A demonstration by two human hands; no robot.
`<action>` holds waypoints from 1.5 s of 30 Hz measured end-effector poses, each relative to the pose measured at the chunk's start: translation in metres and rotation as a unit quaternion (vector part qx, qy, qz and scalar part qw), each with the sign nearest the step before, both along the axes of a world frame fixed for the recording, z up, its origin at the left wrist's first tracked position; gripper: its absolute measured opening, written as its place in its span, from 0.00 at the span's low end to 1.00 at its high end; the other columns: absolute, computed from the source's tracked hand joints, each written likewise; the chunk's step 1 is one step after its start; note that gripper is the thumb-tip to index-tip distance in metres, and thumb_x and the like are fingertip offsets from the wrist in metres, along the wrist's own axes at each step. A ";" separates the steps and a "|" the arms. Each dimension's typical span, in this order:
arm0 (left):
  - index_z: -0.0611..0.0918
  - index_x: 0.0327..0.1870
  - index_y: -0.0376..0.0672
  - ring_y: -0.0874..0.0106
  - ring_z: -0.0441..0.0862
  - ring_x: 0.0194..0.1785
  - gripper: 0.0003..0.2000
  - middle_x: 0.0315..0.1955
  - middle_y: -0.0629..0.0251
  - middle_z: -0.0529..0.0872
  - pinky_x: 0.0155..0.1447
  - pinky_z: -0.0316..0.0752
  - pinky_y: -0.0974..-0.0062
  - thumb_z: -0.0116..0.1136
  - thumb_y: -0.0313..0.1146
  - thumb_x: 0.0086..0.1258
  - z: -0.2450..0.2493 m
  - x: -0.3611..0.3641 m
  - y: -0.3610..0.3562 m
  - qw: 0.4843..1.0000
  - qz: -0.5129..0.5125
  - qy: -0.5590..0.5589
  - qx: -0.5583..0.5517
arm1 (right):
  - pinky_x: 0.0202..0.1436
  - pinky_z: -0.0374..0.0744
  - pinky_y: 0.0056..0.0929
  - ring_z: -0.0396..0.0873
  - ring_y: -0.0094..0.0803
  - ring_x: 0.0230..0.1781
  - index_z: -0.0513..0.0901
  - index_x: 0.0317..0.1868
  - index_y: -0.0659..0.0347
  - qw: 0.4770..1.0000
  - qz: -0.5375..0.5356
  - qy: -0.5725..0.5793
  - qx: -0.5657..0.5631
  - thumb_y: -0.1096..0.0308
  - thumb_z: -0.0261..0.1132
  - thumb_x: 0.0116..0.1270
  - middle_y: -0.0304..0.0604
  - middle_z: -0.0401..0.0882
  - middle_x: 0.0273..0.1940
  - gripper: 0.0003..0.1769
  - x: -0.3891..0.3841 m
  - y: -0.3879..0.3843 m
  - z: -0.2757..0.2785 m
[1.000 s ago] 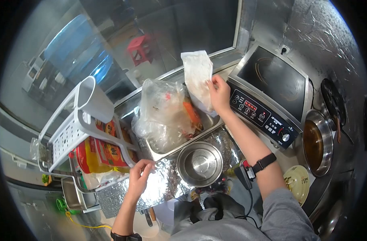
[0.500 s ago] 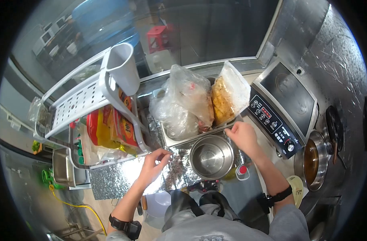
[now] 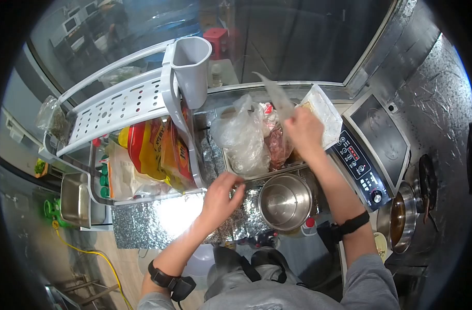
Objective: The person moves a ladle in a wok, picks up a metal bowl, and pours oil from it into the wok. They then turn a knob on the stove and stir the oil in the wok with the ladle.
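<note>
My right hand [image 3: 304, 130] is closed on the edge of a clear plastic bag [image 3: 278, 98], pulled up over the metal tray [image 3: 256, 176]. Beside that bag, reddish meat [image 3: 278, 146] shows in the tray, next to a bunched clear bag [image 3: 243, 137]. A white-backed packet [image 3: 323, 116] leans just right of my right hand. My left hand [image 3: 223, 199] hovers over the foil-covered counter [image 3: 138, 225], fingers loosely curled and apart, holding nothing. Between my forearms sits a round steel pot [image 3: 285, 202].
A white rack [image 3: 117, 111] with packets [image 3: 156, 150] stands at left. An induction cooker [image 3: 372, 150] is at right, beside a steel pan [image 3: 398, 219] of brown liquid. A red-capped bottle [image 3: 309, 224] stands near the pot. A metal container [image 3: 75, 199] is far left.
My right hand has moved up and forward and taken hold of the plastic bag, lifting its edge. More meat now shows. My left hand has shifted slightly right, and the camera view has turned.
</note>
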State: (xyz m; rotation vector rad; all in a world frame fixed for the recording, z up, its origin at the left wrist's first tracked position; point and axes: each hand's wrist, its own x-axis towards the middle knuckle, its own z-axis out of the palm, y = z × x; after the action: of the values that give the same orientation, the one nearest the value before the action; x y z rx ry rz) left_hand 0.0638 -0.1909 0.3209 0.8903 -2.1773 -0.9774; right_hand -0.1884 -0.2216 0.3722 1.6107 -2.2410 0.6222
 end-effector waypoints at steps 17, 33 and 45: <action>0.75 0.40 0.38 0.53 0.74 0.38 0.15 0.32 0.50 0.77 0.41 0.70 0.61 0.58 0.26 0.49 -0.033 -0.097 -0.075 0.986 0.122 -0.042 -0.107 | 0.32 0.74 0.41 0.77 0.50 0.27 0.78 0.28 0.68 0.974 -0.080 -0.191 -0.096 0.64 0.61 0.47 0.54 0.77 0.23 0.13 -0.056 0.067 -0.003; 0.68 0.51 0.37 0.55 0.68 0.51 0.23 0.46 0.52 0.68 0.54 0.65 0.66 0.56 0.20 0.50 -0.001 -0.017 -0.006 0.985 0.048 -0.008 -0.166 | 0.45 0.72 0.35 0.71 0.43 0.43 0.70 0.48 0.64 0.961 0.229 -0.120 0.100 0.55 0.70 0.44 0.49 0.68 0.40 0.33 0.030 0.089 0.002; 0.74 0.37 0.37 0.67 0.73 0.37 0.12 0.35 0.60 0.74 0.37 0.69 0.77 0.52 0.16 0.51 -0.006 0.063 0.024 0.998 0.017 -0.010 -0.065 | 0.29 0.75 0.25 0.78 0.33 0.23 0.78 0.28 0.66 0.928 -0.052 -0.364 -0.055 0.67 0.65 0.49 0.46 0.79 0.24 0.10 -0.065 0.142 -0.074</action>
State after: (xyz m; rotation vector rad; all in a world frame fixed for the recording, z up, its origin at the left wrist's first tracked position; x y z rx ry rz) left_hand 0.1266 -0.1666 0.3146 0.8764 -2.2071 -0.8029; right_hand -0.2536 -0.0795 0.2978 1.3204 -2.6844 1.4821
